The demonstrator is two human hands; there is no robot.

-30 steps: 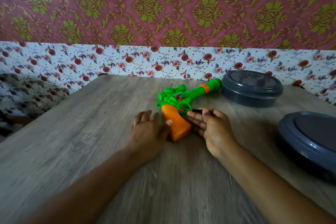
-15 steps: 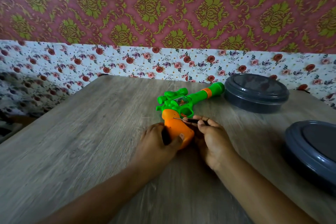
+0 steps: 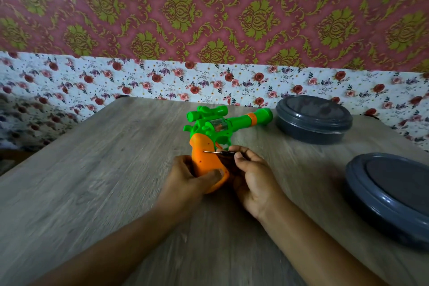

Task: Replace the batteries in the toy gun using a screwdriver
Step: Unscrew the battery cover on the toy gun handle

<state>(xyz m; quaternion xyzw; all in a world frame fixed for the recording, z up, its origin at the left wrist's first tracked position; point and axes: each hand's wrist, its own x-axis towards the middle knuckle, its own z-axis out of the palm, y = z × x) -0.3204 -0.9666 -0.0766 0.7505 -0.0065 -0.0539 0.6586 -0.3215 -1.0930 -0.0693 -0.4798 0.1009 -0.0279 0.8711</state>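
Two hands at work mid-table [image 3: 97, 169]: left hand [image 3: 185, 179] wrapped round orange grip of green toy gun [image 3: 209, 137], barrel aimed twd far right; right hand [image 3: 253, 174] pinching thin screwdriver [image 3: 219, 152], tip touching grip's side. Two dark round lidded containers, one [image 3: 313, 121] just beyond muzzle, other [image 3: 392, 197] at right edge. Floral wallpaper [image 3: 209, 81] behind.

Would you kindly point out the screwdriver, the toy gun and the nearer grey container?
screwdriver [image 3: 212, 152]: head view, on its thin metal shaft.
toy gun [image 3: 204, 158]: head view, on its orange grip.
nearer grey container [image 3: 362, 190]: head view, on its lid's rim.
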